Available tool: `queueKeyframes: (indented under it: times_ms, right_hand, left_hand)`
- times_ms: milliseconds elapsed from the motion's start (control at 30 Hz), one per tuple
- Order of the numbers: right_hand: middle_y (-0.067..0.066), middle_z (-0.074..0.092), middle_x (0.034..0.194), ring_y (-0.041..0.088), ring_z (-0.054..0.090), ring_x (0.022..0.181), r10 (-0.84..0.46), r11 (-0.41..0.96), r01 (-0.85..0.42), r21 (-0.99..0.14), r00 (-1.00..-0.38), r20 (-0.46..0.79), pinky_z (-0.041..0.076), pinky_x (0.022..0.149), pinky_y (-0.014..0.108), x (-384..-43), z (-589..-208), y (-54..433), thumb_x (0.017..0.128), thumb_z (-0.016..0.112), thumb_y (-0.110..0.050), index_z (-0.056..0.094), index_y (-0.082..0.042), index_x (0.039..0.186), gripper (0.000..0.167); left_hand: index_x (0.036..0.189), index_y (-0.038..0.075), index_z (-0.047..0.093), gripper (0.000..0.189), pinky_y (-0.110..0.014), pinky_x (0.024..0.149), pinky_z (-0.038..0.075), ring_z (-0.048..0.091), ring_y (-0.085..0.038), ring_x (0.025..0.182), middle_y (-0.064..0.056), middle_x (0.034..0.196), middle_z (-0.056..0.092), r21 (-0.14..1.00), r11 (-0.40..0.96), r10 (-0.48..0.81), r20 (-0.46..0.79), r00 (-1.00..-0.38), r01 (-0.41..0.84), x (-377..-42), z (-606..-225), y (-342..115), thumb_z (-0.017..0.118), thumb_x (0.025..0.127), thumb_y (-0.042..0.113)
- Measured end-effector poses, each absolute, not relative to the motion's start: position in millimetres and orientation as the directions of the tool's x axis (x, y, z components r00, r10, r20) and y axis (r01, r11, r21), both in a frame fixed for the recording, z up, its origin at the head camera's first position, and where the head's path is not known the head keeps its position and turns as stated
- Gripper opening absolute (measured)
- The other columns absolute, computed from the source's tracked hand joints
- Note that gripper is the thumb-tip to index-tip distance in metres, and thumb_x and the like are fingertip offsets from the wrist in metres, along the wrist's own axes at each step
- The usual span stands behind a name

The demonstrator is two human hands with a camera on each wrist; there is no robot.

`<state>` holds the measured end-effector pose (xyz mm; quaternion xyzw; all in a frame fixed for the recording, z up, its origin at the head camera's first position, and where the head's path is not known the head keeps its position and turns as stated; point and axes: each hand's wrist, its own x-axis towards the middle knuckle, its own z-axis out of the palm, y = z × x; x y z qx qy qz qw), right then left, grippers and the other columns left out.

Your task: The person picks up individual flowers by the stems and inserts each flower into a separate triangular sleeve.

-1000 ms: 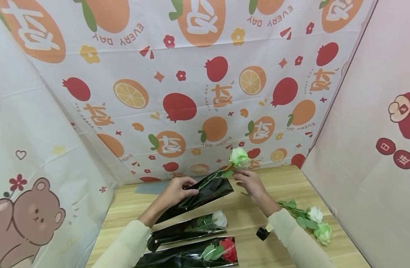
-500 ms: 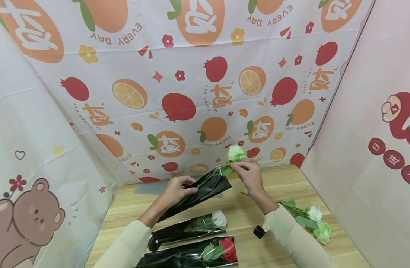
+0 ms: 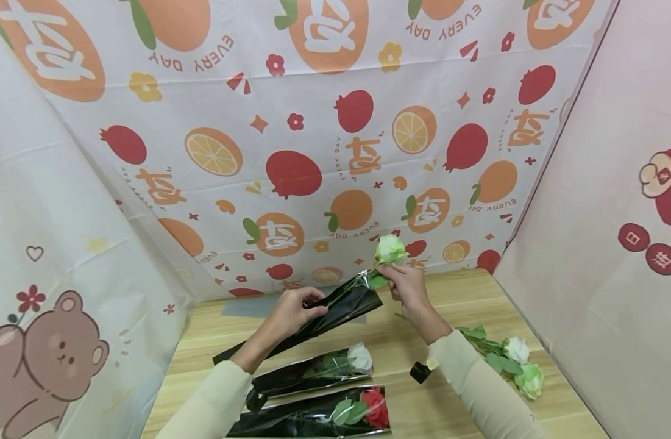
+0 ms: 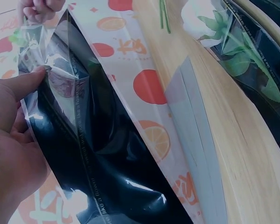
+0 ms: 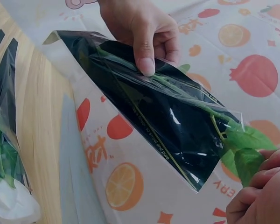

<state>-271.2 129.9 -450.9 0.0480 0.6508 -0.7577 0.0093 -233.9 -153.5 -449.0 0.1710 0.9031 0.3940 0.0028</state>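
Observation:
A black flower sleeve (image 3: 346, 311) with a clear front is held slantwise above the table by my left hand (image 3: 295, 312). In the right wrist view that thumb presses on the clear film, over the green stem inside. My right hand (image 3: 409, 286) pinches a pale green rose (image 3: 391, 249) just under its bloom, at the sleeve's mouth. Most of the rose's stem lies inside the sleeve, while its leaves (image 5: 247, 144) bunch at the opening and the bloom stays outside. In the left wrist view the sleeve (image 4: 98, 135) shows printed lettering along a seam.
Nearer me lie a sleeved white rose (image 3: 359, 358) and a sleeved red rose (image 3: 375, 407). Loose white and green roses (image 3: 527, 381) lie at the right, partly behind my right sleeve. Grey sheets (image 3: 247, 306) lie at the back, before the fruit-print cloth (image 3: 313, 122).
My right hand has moved up to the rose's neck and now pinches it. The left hand keeps its hold on the sleeve, whose lower end now shows farther left.

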Motion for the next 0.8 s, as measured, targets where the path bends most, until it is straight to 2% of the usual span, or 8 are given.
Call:
queueKeyframes:
  times_ms: [233,600,800]
  right_hand:
    - [-0.007,0.050,0.055,0.001,0.031,0.041,-0.011,-0.283,0.123,-0.951,-0.992,-0.125,0.025,0.043,0.018,-274.3,-453.4,130.4,0.092,0.080,-0.019,0.076,-0.009,0.085,0.014]
    - [-0.009,0.043,0.055,0.003,0.028,0.045,-0.065,-0.326,0.223,-0.919,-0.975,-0.214,0.024,0.046,0.021,-279.9,-453.1,128.4,0.095,0.075,-0.017,0.073,-0.011,0.091,0.007]
    - [-0.009,0.039,0.063,0.006,0.029,0.053,-0.094,-0.343,0.225,-0.912,-0.974,-0.205,0.027,0.051,0.022,-279.3,-454.7,128.3,0.096,0.072,-0.014,0.066,-0.015,0.098,0.006]
  left_hand:
    - [0.107,0.018,0.077,0.016,-0.030,0.082,0.056,0.069,-0.012,0.094,0.002,0.104,0.076,0.710,0.623,0.329,0.143,-0.934,0.328,-232.6,-447.6,-153.9,0.081,0.091,0.020]
    - [0.106,0.017,0.077,0.015,-0.027,0.081,0.056,0.070,-0.012,0.092,0.001,0.102,0.077,0.704,0.598,0.382,0.170,-0.908,0.384,-232.1,-446.3,-154.3,0.080,0.092,0.021]
    - [0.107,0.018,0.077,0.019,-0.026,0.078,0.056,0.069,-0.009,0.090,0.001,0.104,0.077,0.734,0.591,0.340,0.152,-0.928,0.336,-233.6,-448.4,-155.6,0.082,0.090,0.025]
